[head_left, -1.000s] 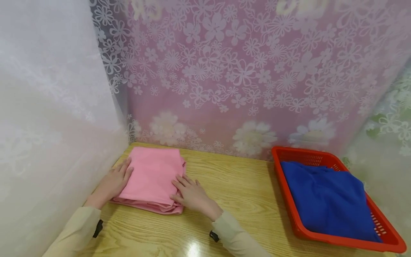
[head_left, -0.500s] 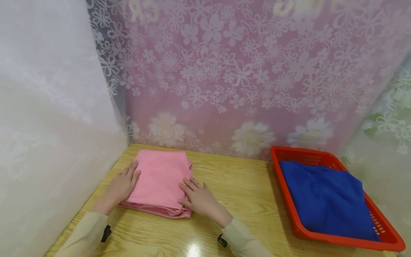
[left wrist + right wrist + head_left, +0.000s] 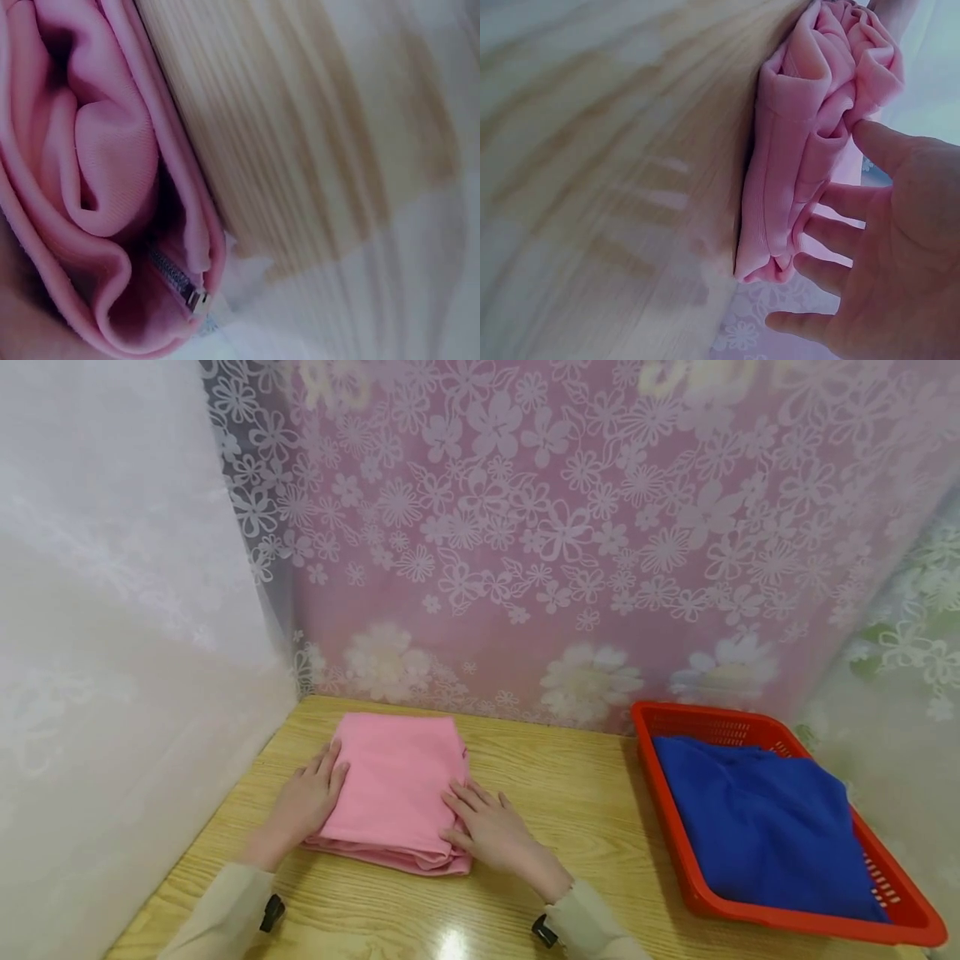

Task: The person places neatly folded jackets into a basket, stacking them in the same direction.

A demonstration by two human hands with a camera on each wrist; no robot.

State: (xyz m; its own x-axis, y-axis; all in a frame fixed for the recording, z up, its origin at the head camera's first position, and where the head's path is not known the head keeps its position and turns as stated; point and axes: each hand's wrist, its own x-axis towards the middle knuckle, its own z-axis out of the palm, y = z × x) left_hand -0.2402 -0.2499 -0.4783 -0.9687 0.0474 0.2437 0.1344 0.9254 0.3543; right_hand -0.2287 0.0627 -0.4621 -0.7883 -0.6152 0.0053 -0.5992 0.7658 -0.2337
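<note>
Pink cloth (image 3: 397, 785): folded into a thick, near-square bundle, lying flat on the left part of the table (image 3: 555, 793) before a flowered curtain (image 3: 487, 568), its layered edge facing the person
Left hand (image 3: 307, 797): laid along the bundle's left side, fingers extended and close together, touching the fabric rather than clutching it
Right hand (image 3: 495, 831): fingers spread wide and fairly straight, tips at the bundle's right edge, thumb apart from them at the folds, with nothing pinched
Zip (image 3: 172, 274): metal, peeping out between the layers, beside inner folds that curl loosely
Red basket (image 3: 795, 923): well apart on the table's right side, with blue cloth (image 3: 765, 827) bunched inside
Step under way: from where I stand, it looks like steadying or squaring the bundle between two hands, the main folding apparently done
Next move: would call, in my judgement, for even pressure from both sides to keep the top smooth; any lift would want fingers well under the lowest layer, as the loose inner folds could slip out at the near edge
</note>
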